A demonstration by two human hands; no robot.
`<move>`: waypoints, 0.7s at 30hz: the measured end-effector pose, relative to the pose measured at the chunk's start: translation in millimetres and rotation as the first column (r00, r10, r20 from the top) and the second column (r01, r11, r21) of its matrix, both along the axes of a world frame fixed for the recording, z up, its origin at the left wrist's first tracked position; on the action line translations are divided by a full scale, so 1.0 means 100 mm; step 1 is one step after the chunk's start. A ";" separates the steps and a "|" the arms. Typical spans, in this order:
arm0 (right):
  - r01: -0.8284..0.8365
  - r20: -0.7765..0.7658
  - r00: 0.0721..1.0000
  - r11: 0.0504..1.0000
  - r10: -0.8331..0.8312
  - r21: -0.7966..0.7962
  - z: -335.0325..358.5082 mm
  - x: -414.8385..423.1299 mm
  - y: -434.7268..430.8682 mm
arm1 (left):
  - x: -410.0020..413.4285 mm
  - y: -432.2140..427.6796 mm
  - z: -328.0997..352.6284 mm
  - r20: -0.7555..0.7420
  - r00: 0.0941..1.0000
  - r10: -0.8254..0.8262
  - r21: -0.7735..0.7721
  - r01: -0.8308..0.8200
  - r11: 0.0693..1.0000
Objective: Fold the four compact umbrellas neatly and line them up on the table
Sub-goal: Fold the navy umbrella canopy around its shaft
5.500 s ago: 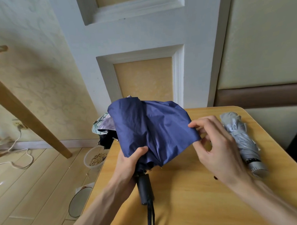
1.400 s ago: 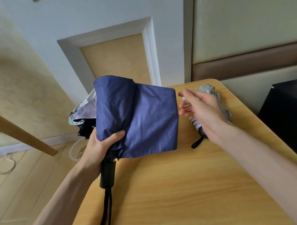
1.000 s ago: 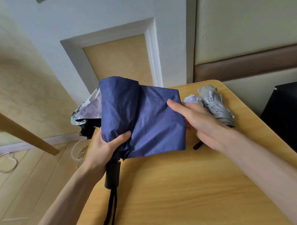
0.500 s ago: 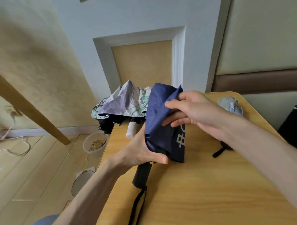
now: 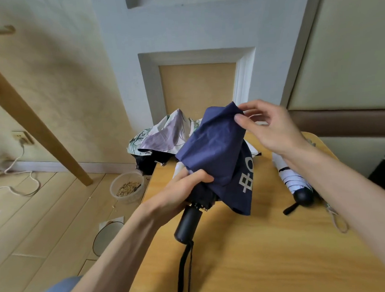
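Observation:
A navy blue umbrella with pale lettering is held above the wooden table, its black handle and strap pointing toward me. My left hand grips the gathered canopy just above the handle. My right hand pinches the top edge of the blue fabric. A folded white and grey umbrella with a black handle lies on the table at the right, partly hidden by my right forearm. A floral white and purple umbrella, unfolded, lies at the table's far left corner over dark fabric.
Beyond the table stands a panelled wall. On the floor at the left are a plastic bowl of grain, a round dish, a slanted wooden beam and a white cable. A black object stands at the right edge.
The blue canopy has been folded over from a wide spread into a narrower bundle. My right hand has lifted from the side of the fabric to its top edge.

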State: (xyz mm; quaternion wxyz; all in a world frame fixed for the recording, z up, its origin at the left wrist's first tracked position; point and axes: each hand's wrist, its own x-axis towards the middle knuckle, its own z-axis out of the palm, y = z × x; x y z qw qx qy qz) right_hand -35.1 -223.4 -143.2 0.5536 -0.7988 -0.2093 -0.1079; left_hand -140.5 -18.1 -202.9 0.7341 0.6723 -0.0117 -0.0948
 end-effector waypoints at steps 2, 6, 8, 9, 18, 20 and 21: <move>0.014 0.020 1.000 0.999 -0.015 0.045 0.02 0.06 -0.03 | 0.03 0.03 -0.02 0.000 1.000 0.003 0.016 -0.003 1.000; -0.101 -0.040 0.994 0.988 0.106 0.115 0.09 0.10 -0.05 | 0.00 0.05 0.00 -0.029 1.000 0.000 0.109 0.003 0.994; -0.208 -0.092 0.968 0.951 0.234 0.229 0.10 0.10 -0.03 | -0.03 0.06 0.03 -0.027 0.999 -0.020 0.191 0.025 0.981; -0.246 -0.122 0.949 0.924 0.291 0.294 0.10 0.08 -0.02 | -0.03 0.06 0.03 -0.027 1.000 -0.008 0.211 0.014 0.977; -0.076 -0.173 0.983 0.990 0.054 -0.118 0.14 0.07 0.08 | -0.11 -0.01 0.06 -0.066 0.994 0.084 0.192 -0.070 0.979; -0.091 -0.257 0.965 0.980 0.043 -0.175 0.12 0.07 0.08 | 0.00 -0.07 0.10 -0.115 0.984 0.134 0.137 -0.118 0.984; -0.117 -0.299 0.952 0.976 0.057 -0.184 0.13 0.05 0.08 | 0.04 -0.09 0.13 -0.160 0.973 0.165 0.113 -0.148 0.982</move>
